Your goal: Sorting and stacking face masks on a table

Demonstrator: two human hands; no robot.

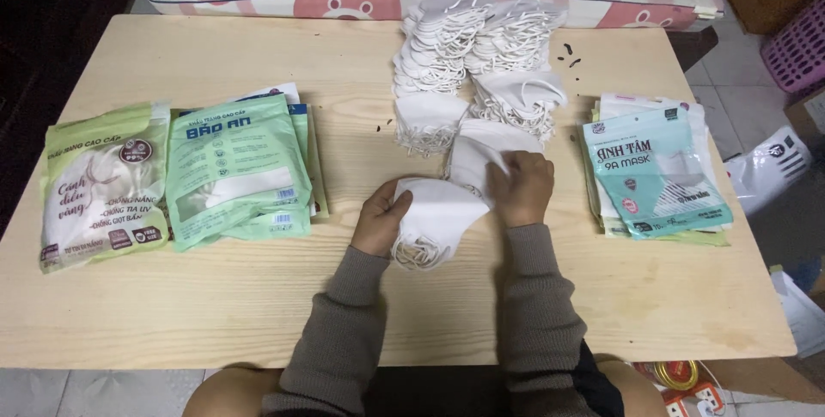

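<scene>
On the pale wooden table (258,314), filled green pouches (238,172) are lying left while the left hand (381,219) and right hand (521,187) are gripping a small stack of white folded face masks (438,215), with heaps of loose white masks (477,52) and flat teal pouches (657,178) waiting.

Soft, even light falls from overhead onto the pale wooden surface (215,297), bright at the middle and without harsh shadows. The left edge sinks into darkness. Faint glare sits on the green packets (236,168). Focus is fairly sharp, and straight lines bow slightly near the borders.
</scene>
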